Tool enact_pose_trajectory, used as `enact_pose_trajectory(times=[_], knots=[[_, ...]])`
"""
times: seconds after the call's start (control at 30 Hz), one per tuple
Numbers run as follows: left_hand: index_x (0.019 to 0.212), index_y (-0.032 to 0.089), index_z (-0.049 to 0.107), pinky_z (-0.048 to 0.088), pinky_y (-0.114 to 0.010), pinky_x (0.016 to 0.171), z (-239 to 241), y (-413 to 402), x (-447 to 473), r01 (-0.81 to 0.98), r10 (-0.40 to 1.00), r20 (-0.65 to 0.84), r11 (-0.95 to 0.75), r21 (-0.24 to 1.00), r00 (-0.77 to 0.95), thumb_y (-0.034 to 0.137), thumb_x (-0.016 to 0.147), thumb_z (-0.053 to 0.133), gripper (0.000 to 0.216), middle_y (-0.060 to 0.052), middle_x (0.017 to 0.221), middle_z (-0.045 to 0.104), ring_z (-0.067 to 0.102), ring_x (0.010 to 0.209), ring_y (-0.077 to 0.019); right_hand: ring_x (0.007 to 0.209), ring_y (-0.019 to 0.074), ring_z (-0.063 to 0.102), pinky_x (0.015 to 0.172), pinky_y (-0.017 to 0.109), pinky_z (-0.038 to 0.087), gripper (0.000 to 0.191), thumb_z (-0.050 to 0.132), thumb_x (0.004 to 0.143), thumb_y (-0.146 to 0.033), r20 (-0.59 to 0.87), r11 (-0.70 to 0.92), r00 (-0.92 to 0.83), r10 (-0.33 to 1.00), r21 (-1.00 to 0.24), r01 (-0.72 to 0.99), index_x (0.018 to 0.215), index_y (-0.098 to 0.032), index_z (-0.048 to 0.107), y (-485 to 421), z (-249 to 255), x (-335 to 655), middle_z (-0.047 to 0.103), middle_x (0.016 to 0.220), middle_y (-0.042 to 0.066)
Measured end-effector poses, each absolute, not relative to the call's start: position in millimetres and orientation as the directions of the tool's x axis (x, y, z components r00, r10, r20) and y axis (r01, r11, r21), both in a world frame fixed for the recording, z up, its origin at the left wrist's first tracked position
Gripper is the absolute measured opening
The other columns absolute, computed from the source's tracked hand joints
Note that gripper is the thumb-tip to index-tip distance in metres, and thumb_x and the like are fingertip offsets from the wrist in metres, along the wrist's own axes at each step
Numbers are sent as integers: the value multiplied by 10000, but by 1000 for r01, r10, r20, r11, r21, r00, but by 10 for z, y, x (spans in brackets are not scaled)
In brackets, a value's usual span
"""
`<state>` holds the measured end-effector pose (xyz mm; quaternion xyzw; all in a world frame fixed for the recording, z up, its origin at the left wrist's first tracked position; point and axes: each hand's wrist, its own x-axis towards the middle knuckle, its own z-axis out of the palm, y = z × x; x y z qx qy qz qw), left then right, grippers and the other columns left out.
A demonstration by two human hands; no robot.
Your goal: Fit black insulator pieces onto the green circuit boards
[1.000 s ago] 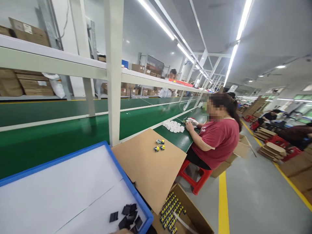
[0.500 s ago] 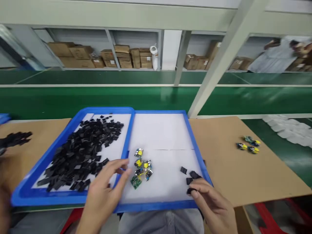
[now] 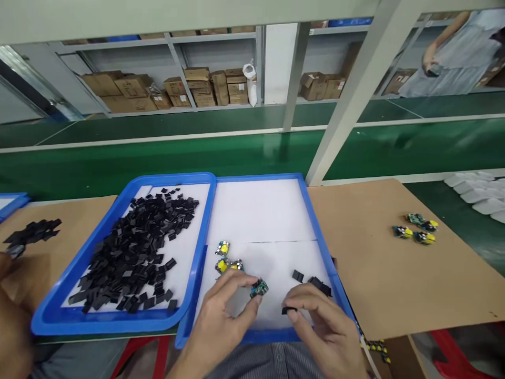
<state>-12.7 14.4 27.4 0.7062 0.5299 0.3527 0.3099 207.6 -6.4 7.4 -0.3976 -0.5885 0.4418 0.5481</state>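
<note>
Between thumb and fingers of my left hand [image 3: 224,316] is a small green circuit board [image 3: 259,288], raised over the front of the white-lined blue tray [image 3: 272,210]. My right hand [image 3: 325,321] pinches a small black piece [image 3: 289,310] a short way to the right of the board. Behind my left hand, several circuit boards with yellow parts [image 3: 223,248] lie in the tray, some partly hidden by my fingers. Beyond my right hand are a few loose black pieces [image 3: 319,286] near the tray's right wall.
A second blue tray [image 3: 112,329] at the left holds a heap of black pieces [image 3: 134,247]. More boards [image 3: 424,238] lie on the brown board [image 3: 366,263] at right. Another person's hand [image 3: 13,295] is at far left. A slanted post [image 3: 347,100] rises behind the trays.
My left hand has moved right and picked up a circuit board from the group. My right hand has come left with the black piece, closer to the left hand.
</note>
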Motion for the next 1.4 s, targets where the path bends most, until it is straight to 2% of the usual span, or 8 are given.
enact_pose_trajectory(times=[0.07, 0.13, 0.3, 0.53, 0.77, 0.93, 1.23, 1.4], knots=[[1106, 264, 739, 626, -307, 815, 275, 125, -21, 314, 986, 69, -113, 943, 149, 192, 929, 717, 193, -43, 1036, 686, 707, 937, -188, 886, 206, 718, 783, 320, 599, 201, 630, 975, -98, 277, 272, -85, 957, -960, -62, 1030, -261, 734, -40, 77, 2017, 734, 935, 58], [1098, 258, 768, 630, -267, 751, 261, 107, 47, 115, 990, 6, -22, 993, 143, 214, 908, 753, 196, -51, 1030, 683, 717, 901, -175, 892, 191, 712, 795, 304, 589, 199, 624, 982, -99, 258, 253, -62, 964, -965, -71, 1020, -265, 726, -27, 83, 1979, 728, 942, 48], [1164, 257, 785, 647, -311, 876, 163, 67, 51, -93, 972, -149, 168, 981, 181, 226, 839, 843, 332, -108, 1285, 717, 738, 1101, -244, 935, 181, 695, 819, 288, 574, 199, 629, 994, -114, 214, 211, -27, 977, -974, -81, 1031, -277, 737, -21, 115, 1987, 714, 972, 41], [1181, 243, 783, 664, -273, 794, 122, 2, 23, -130, 964, -212, 233, 964, 158, 231, 821, 867, 370, -73, 1092, 808, 754, 863, -172, 898, 173, 691, 793, 288, 571, 263, 656, 965, -74, 263, 262, -25, 965, -965, -31, 1093, -288, 742, -51, 108, 1946, 726, 953, 26], [1168, 263, 796, 659, -259, 840, 210, -6, 45, -98, 961, -208, 228, 969, 181, 246, 829, 864, 347, -65, 1147, 814, 765, 895, -165, 844, 172, 686, 754, 298, 557, 250, 648, 950, -52, 326, 325, -12, 945, -939, 116, 1071, -248, 745, -100, 128, 1903, 707, 921, 30], [1168, 280, 799, 656, -293, 901, 171, -34, 30, -87, 960, -210, 229, 970, 186, 265, 814, 877, 363, -72, 1265, 788, 781, 984, -199, 810, 163, 680, 728, 287, 551, 230, 638, 946, -56, 308, 308, -10, 951, -946, 106, 1032, -245, 735, -109, 151, 1898, 698, 887, 18], [1075, 264, 826, 634, -325, 988, 94, -61, 55, -46, 986, -83, 91, 995, 147, 226, 799, 882, 284, -70, 1189, 814, 770, 1124, -249, 745, 156, 673, 671, 257, 554, 111, 661, 940, -156, 141, 146, -49, 989, -978, 150, 914, -217, 751, -124, 159, 1913, 718, 826, 23], [1101, 241, 804, 666, -341, 912, 85, -77, 72, -51, 989, -50, 58, 997, 141, 229, 804, 870, 305, -113, 1308, 757, 760, 1141, -275, 761, 177, 729, 671, 267, 600, 107, 668, 947, -211, 11, 12, -50, 999, -1000, 26, 934, -203, 773, -91, 153, 1886, 763, 864, 49]])
